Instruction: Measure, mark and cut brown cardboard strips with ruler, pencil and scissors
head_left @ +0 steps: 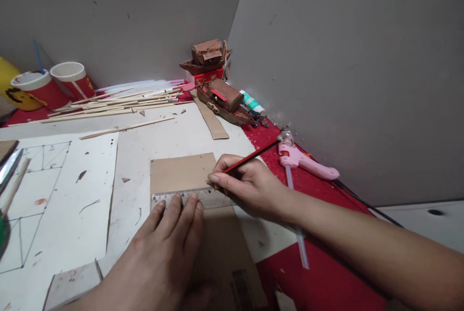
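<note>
A sheet with line drawings lies at nine o'clock from the brown cardboard. The person's left hand, fingers extended and slightly spread, rests on a ruler crossing that cardboard. The right hand, curled closed, pinches a red-and-black pencil by the ruler's upper edge. A pink glue gun lies at two o'clock.

In dim light, a grey wall across the upper left meets a second wall at upper right, above a red tabletop at lower right.
</note>
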{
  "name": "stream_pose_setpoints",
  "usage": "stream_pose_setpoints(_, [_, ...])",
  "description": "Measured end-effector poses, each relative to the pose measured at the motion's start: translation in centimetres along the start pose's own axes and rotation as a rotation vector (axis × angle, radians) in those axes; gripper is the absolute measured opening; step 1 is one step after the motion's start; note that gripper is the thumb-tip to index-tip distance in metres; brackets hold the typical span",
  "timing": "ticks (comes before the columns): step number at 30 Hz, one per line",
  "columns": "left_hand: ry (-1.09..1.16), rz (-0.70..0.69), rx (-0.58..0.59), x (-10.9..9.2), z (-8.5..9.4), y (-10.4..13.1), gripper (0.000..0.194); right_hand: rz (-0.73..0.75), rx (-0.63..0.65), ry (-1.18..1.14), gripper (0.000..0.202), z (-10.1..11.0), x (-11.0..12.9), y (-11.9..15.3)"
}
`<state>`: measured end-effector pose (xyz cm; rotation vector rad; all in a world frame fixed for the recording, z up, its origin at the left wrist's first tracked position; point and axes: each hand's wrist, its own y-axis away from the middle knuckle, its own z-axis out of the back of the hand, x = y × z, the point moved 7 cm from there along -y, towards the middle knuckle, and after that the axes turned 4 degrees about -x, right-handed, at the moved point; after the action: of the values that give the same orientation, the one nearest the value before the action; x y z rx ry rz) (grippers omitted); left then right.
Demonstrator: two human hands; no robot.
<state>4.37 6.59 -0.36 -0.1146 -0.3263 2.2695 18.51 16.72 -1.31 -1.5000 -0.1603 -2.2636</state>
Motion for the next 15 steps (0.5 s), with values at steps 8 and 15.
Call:
stream_pose_setpoints(8, [0.016,0.013,0.024,0.1,0.0,0.1,0.083,-0.018,-0.005,-0.073,0.02,0.5,1.1,0.2])
stream_pose_setpoints(15, [-0.006,-0.004,0.059,0.0,-0.3,0.2,0.092,0.218,-0.027,0.349,0.018,3.0,3.4,1.9])
